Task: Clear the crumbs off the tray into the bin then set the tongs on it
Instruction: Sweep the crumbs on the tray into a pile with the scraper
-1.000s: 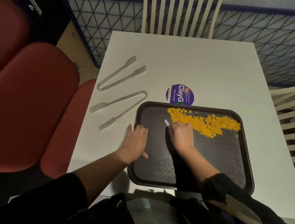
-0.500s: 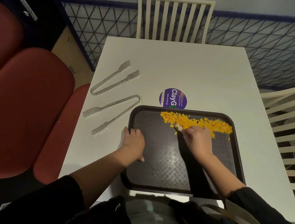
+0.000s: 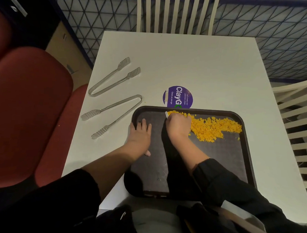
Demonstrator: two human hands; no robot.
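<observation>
A dark brown tray [image 3: 235, 164] lies on the white table, its near edge over the table's front. Orange crumbs [image 3: 213, 127] are heaped along its far right part. My right hand [image 3: 177, 125] is closed around a small white scraper [image 3: 166, 114], only its tip showing, at the left end of the crumb pile by the tray's far rim. My left hand [image 3: 140, 133] rests flat on the tray's left rim, fingers spread. Two metal tongs lie on the table left of the tray, one farther [image 3: 114, 77], one nearer [image 3: 114, 113].
A purple round sticker [image 3: 178, 96] is on the table just beyond the tray. White slatted chairs stand at the far side [image 3: 176, 13] and right [image 3: 299, 112]. Red padded seats [image 3: 29, 111] are at the left. A pale round bin rim [image 3: 155, 224] shows below the tray's near edge.
My right hand moved up and left with the scraper to the far-left end of the crumb pile. The crumbs shifted a little. My left hand stayed on the tray's rim.
</observation>
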